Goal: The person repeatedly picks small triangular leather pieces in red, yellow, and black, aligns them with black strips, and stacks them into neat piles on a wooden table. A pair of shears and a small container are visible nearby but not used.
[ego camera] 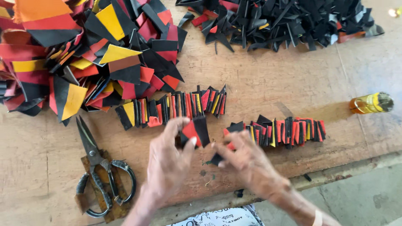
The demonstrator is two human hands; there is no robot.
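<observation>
Pinching a red-and-black folded piece (195,133) at mid-bench: left hand (167,161) grips it, fingers curled. Right hand (247,161) is blurred, fingers bent near a small black scrap (216,159); can't tell if it holds anything. Two rows of stacked pieces (173,106) (278,131) flank the hands, bare wood between. Scissors (100,173) near the front-left edge. Big coloured pile (75,54) is cut off at the far-left corner, black pile (284,21) at the far edge. Amber bottle (370,103) lies right.

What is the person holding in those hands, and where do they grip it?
The left hand pinches a small red-and-black leather piece by its lower left edge, between thumb and fingers. The right hand touches a small black scrap; whether it grips cannot be told.
</observation>
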